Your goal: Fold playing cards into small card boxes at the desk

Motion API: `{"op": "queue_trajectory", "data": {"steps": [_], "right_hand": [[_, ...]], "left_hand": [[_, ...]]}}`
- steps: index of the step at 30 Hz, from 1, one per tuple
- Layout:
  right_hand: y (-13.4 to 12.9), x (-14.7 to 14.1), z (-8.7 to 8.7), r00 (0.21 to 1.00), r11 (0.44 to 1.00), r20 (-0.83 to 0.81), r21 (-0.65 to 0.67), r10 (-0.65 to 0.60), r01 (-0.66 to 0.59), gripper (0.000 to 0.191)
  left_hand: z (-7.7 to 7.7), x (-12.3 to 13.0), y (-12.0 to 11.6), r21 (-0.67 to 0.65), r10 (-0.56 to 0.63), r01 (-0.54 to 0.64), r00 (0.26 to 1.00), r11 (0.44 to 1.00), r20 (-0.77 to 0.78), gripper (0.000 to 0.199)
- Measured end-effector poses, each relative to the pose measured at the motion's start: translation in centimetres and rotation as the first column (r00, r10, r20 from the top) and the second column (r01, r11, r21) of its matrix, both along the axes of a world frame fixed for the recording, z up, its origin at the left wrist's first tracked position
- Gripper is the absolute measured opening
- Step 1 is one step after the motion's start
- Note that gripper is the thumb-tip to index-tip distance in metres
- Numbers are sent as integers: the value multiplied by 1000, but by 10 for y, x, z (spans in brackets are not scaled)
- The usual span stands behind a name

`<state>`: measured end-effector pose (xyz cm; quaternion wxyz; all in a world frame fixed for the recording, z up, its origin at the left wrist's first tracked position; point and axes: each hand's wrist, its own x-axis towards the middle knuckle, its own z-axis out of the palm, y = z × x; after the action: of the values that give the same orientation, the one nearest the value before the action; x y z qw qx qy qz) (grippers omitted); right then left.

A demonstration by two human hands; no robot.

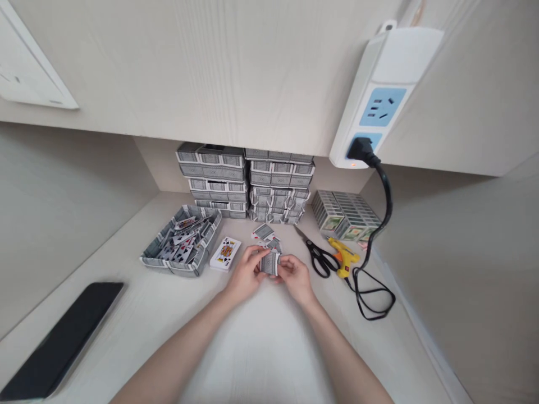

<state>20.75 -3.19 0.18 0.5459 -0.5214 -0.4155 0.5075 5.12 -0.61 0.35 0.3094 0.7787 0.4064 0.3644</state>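
Between my two hands is a playing card [268, 264], its grey patterned back facing up and its right edge showing white. My left hand [247, 270] pinches it from the left, and my right hand [295, 275] grips its right edge. Whether more than one card is held I cannot tell. Just beyond my fingers lie several loose cards [264, 231], some overlapping. Left of my left hand sits a stack of playing cards [225, 253] with a king of spades face up on top.
A tray made of cards [202, 264] holds loose cards at the left. Boxes built from cards [219, 171] are stacked behind. Rightward lie black scissors [322, 258], a yellow glue gun [346, 255] with its cable, and wrapped packs [345, 210]. A power strip [383, 101] hangs above; a dark flat object [63, 342] lies front left.
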Motion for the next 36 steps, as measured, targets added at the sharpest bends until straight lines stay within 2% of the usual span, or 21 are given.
{"op": "queue_trajectory", "data": {"steps": [3, 10, 18, 21, 23, 28, 36], "right_hand": [[-1, -1, 3, 1000, 1000, -21, 8, 1, -1, 35], [0, 1, 1, 999, 999, 45, 37, -9, 7, 30], [0, -1, -3, 995, 996, 56, 14, 88, -89, 38], [-1, -3, -7, 990, 991, 64, 29, 127, -129, 41], [-1, -4, -9, 985, 986, 80, 51, 154, -159, 35], [1, 1, -8, 983, 979, 41, 94, 179, -182, 17], [4, 4, 2, 981, 981, -38, 50, 191, -189, 31]], "left_hand": [[0, 0, 0, -9, -13, 14, 1000, 1000, 27, 59], [2, 0, -1, -12, -41, 41, 999, 999, 24, 60], [-1, 1, 2, -8, 99, -99, 995, 995, 8, 58], [-1, -1, 3, -6, 107, -107, 994, 994, 16, 58], [-1, -1, 3, -6, 105, -105, 994, 994, 13, 59], [-3, -2, 3, -34, 54, -54, 999, 998, -1, 59], [2, 0, 1, -60, -47, 49, 998, 997, 28, 61]]}}
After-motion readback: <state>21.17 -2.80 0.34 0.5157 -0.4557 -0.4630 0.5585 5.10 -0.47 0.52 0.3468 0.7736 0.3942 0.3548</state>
